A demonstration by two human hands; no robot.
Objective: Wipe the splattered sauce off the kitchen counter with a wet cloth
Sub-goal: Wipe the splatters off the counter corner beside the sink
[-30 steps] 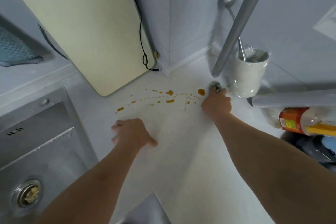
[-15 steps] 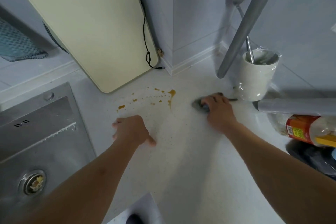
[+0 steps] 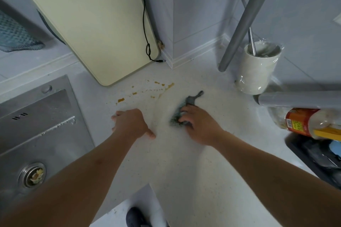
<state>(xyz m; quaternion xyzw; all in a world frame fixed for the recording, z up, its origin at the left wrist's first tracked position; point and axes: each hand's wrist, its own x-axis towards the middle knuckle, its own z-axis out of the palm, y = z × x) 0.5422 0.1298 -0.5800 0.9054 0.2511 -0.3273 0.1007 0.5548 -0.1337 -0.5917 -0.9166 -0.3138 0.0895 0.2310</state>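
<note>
Right hand [image 3: 200,125] curls its fingers over the dark cloth [image 3: 184,106] on the desk [image 3: 184,171], near the sauce spots [image 3: 120,100]; left hand [image 3: 132,123] rests alongside, fingers bent, empty.

Cloth [image 3: 177,114] under right hand [image 3: 201,127] on counter [image 3: 184,175]

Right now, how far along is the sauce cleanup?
Partly done. The counter near the cup shows no spots. In hand: the right hand grips the cloth mid-counter. Left: a sauce smear and several drops by the cutting board.
</note>
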